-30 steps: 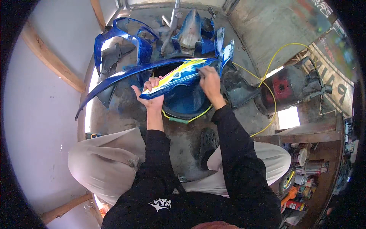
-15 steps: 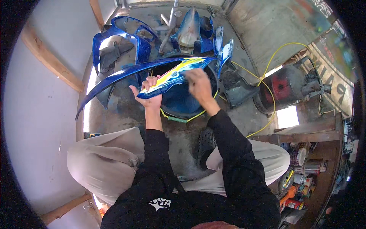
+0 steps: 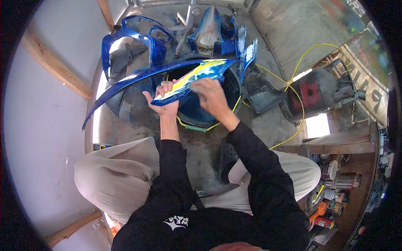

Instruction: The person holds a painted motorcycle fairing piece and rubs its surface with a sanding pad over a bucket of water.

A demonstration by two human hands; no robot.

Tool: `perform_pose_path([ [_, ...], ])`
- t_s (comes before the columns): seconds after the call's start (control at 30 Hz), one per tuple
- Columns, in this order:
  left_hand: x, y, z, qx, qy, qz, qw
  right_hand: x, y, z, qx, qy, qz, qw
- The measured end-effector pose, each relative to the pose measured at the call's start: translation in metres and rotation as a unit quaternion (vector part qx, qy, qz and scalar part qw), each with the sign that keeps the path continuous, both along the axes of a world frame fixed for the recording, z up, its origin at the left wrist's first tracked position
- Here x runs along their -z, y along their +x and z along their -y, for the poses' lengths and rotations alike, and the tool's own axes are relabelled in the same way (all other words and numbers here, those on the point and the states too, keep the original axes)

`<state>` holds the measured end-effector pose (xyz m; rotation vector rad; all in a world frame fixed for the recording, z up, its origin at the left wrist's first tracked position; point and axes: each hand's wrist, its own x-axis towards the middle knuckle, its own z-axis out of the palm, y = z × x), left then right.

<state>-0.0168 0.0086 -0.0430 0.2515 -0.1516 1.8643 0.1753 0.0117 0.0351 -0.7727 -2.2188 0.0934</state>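
Observation:
A long, curved blue motorcycle fairing panel (image 3: 142, 75), with yellow and white areas on its broad part, is held tilted above a black tub (image 3: 228, 94). My left hand (image 3: 166, 98) grips the panel's lower end, its fingers curled over the upper edge and the thumb pointing out to the left. On the broad part's lower edge lies my right hand (image 3: 212, 98), palm down with bent fingers. Motion smears those fingertips, and whatever may be under them is hidden. Dark contents show inside the tub, which has a yellow cord handle with a green grip (image 3: 195, 128).
Beyond the tub lie more blue fairing pieces (image 3: 155, 46) and a blue-edged panel (image 3: 208, 33). At right are a dark tank with a red patch (image 3: 307, 95), a yellow hose (image 3: 300, 62) and a wooden shelf (image 3: 335, 149) above cans. A white wall (image 3: 46, 125) borders the left.
My right hand has slid left along the panel, toward my left hand. My left hand keeps its grip, and the panel has shifted only slightly.

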Motion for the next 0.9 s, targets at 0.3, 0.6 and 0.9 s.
perform_pose_path([
  [0.3,-0.006,0.010,0.000,0.006,0.014,-0.009,1.000,0.022,0.016,-0.025,0.138,0.009,-0.040,0.990],
  [0.6,-0.009,0.022,-0.005,0.022,0.028,-0.013,0.999,0.019,0.076,-0.055,0.258,-0.002,0.027,0.966],
  [0.9,-0.004,0.005,-0.001,0.006,0.016,-0.008,1.000,0.013,0.023,-0.018,0.092,0.024,-0.008,0.995],
])
